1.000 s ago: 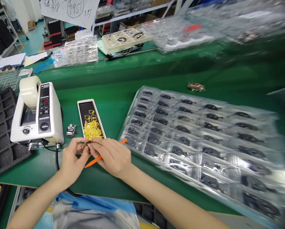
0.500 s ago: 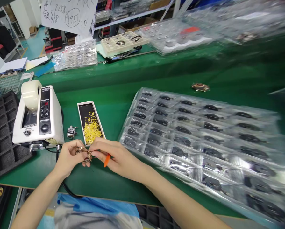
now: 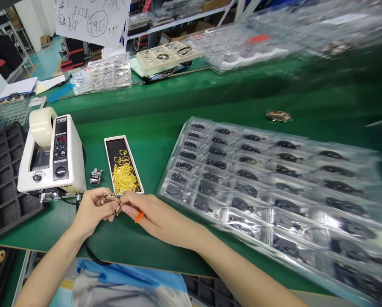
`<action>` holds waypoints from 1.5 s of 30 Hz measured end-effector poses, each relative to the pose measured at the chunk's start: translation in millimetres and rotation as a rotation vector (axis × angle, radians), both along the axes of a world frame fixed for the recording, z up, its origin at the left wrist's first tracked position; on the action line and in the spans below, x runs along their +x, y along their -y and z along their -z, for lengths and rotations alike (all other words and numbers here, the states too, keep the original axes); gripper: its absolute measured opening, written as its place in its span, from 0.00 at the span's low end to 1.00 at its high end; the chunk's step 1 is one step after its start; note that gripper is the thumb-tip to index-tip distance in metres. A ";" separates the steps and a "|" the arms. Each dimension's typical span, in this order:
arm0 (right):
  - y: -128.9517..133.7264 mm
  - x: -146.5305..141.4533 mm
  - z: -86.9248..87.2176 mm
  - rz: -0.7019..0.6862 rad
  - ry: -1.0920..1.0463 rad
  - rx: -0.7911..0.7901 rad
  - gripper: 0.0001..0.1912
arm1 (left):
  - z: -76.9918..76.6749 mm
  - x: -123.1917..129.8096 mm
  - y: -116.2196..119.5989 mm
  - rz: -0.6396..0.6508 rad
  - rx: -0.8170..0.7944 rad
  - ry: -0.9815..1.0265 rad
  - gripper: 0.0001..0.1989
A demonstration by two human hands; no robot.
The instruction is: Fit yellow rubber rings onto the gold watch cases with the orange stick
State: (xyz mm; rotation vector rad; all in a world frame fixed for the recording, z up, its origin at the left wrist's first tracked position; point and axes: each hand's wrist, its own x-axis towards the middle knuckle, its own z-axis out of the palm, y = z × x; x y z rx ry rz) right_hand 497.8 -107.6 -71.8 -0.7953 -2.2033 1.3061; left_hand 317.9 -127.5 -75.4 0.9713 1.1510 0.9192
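Note:
My left hand (image 3: 87, 213) grips a rose-gold, ring-shaped piece that looks like a watch case (image 3: 116, 204), pinched between thumb and fingers. On its right side, the fingertips of my right hand (image 3: 150, 213) meet the piece. An orange-handled tool (image 3: 139, 217) is tucked in my right hand, with its orange end sticking out below the fingers; its tip is too small to make out. Just beyond both hands lies a white-rimmed box (image 3: 115, 147) with a black bottom, holding a heap of thin yellow rings (image 3: 124, 178).
A white tape dispenser (image 3: 67, 162) and a small metal tally counter (image 3: 96, 177) stand left. Clear plastic trays (image 3: 191, 204) of dark watch-like parts cover the right. A rose-gold piece (image 3: 278, 115) lies behind them. Black foam trays (image 3: 5, 187) border the far left.
The orange handle has tilted and shifted slightly left and down in my right hand. My left fingers have curled in a little around the watch case. The view has shifted slightly.

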 end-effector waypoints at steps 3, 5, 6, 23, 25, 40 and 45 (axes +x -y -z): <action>0.7 -2.5 2.3 0.042 -0.024 -0.003 0.14 | 0.0 0.1 -0.7 0.007 0.003 0.000 0.18; 0.8 -5.4 5.2 0.075 -0.074 -0.090 0.17 | -0.9 1.1 -0.7 0.016 0.033 -0.006 0.18; 0.4 -6.6 6.7 0.091 -0.105 -0.166 0.20 | -1.6 1.6 -0.5 0.018 0.060 -0.021 0.17; 5.2 -20.5 13.2 0.241 -0.558 -0.908 0.27 | 27.5 2.9 31.7 -0.188 0.986 -0.920 0.15; 6.1 -16.9 11.7 0.247 -0.507 -0.788 0.27 | 24.9 -4.6 44.1 -0.392 0.766 -0.711 0.10; 6.3 -13.5 7.5 0.182 -0.360 -0.519 0.25 | -38.0 -62.5 38.9 -0.736 0.573 -0.414 0.09; 7.7 -12.3 2.5 0.082 -0.426 -0.488 0.24 | -70.8 -56.7 32.5 -0.244 0.681 -0.997 0.08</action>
